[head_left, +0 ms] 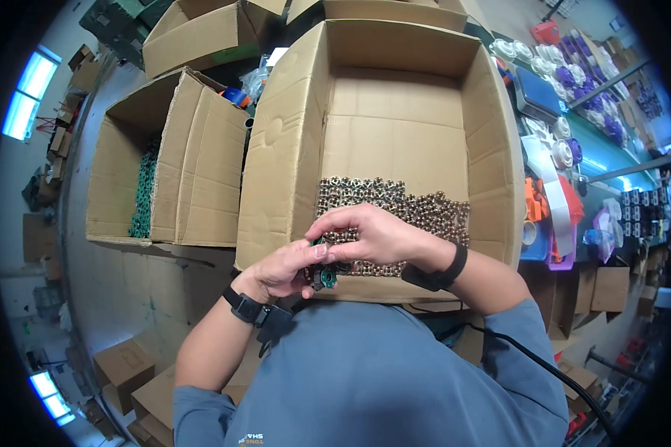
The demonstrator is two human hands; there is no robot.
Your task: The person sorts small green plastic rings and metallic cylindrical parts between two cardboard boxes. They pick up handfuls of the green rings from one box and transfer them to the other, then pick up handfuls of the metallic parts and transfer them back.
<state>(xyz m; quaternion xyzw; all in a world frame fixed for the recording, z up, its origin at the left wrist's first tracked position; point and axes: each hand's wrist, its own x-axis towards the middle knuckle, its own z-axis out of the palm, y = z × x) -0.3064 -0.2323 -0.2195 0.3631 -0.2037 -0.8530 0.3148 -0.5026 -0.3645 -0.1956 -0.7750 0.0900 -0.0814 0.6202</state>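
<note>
My two hands meet over the near edge of a large open cardboard box [395, 112]. In my left hand [279, 270] are small green ring-shaped parts [328, 279], with dark bits beside them. The fingers of that hand curl around them from below. My right hand [369, 232] bends over from the other side, its thumb and fingertips closed on the same small cluster. The fingers hide most of what lies between them. Just beyond and under my hands, many small shiny brass-coloured round parts [432, 216] lie packed side by side in the box.
On the left stands a smaller open box [209, 171] with green parts [145, 186] inside. More cartons [201, 37] are behind. At the right, a bench carries white and purple flower-shaped pieces [566, 71], a blue tin [537, 95] and orange items [534, 200]. A black cable [529, 350] runs by my right arm.
</note>
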